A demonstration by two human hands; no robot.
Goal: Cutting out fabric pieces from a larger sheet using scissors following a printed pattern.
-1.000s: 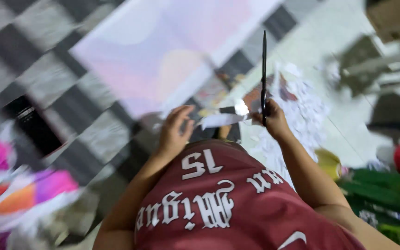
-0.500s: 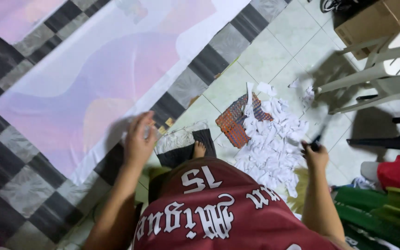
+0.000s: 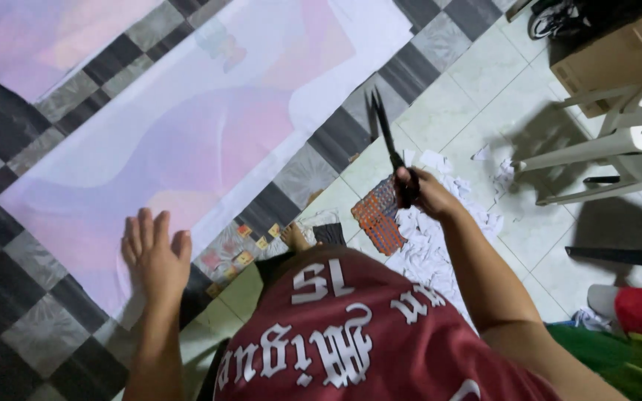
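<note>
Since half a second ago, my right hand (image 3: 419,194) has lifted off the floor by the scraps and now holds the scissors (image 3: 385,134) up, fingers curled tight through the handles, blades slightly parted and pointing away from me over the tiles. My left hand (image 3: 154,256) has slid down onto the near edge of the big printed sheet (image 3: 187,141), fingers spread flat and open, gripping nothing.

From my head view, that sheet is a long pale rectangle with pink, lilac and peach swirls, lying slantwise on the floor. Another like it (image 3: 31,37) lies top left. White paper scraps (image 3: 440,245) are heaped beside an orange woven mat (image 3: 374,220). A brown cardboard box (image 3: 611,63) sits top right, behind white chair legs (image 3: 596,156). Black and grey checked tiles (image 3: 9,297) meet pale green ones (image 3: 484,82).
</note>
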